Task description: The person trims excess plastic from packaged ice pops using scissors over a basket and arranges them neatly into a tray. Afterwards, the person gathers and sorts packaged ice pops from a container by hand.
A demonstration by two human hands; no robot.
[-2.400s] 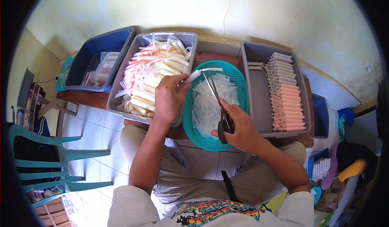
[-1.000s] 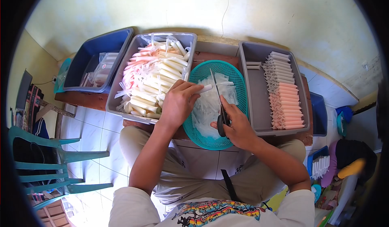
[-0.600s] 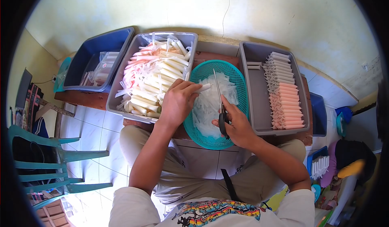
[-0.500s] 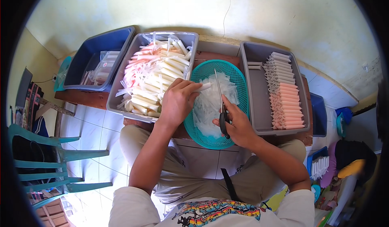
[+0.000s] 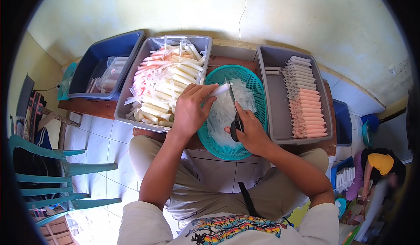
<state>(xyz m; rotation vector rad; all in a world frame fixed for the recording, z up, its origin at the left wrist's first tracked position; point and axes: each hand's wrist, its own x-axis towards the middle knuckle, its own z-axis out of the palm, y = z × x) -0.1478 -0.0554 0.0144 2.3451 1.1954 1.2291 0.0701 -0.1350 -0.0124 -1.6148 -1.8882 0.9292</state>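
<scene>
Left hand (image 5: 190, 108) pinching white tube (image 5: 220, 90), right hand (image 5: 253, 133) gripping scissors (image 5: 236, 123) — forearms (image 5: 162, 172) angled inward

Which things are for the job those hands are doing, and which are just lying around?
Looks like part of the job:
white tube in left hand
scissors in right hand
teal basket of clear plastic pieces
grey tub of jumbled tubes
grey tray with tubes in rows

Probably just nearby:
teal chair
blue tub, far left
dark blue bin, right of the tray
</scene>
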